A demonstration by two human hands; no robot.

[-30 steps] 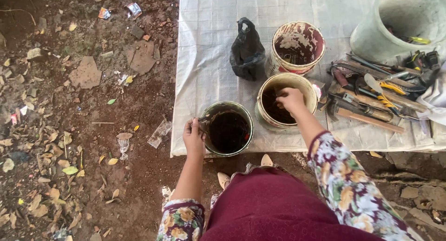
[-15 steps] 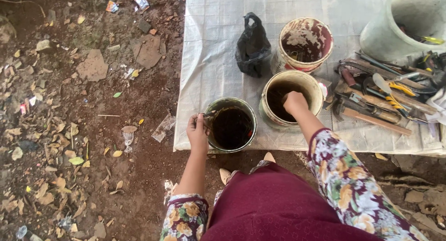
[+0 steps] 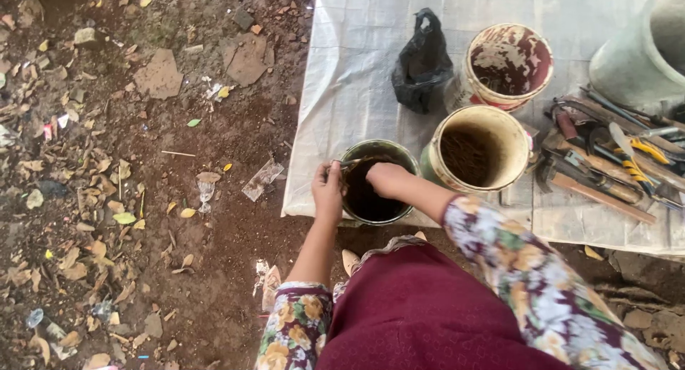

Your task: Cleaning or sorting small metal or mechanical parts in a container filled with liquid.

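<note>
Right hand (image 3: 385,179) moved from tan bucket (image 3: 477,150) into green bucket (image 3: 377,186); left hand (image 3: 328,191) grips rim.

Bare white sheet (image 3: 357,63) lies open left of the black bag (image 3: 422,62). To the right, two pale buckets (image 3: 474,152) and piled tools (image 3: 614,156) crowd the way.

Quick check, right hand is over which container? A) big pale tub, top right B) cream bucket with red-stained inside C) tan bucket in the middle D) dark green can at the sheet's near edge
D: the right hand sits over the dark green can, while the left hand grips its rim.
</note>
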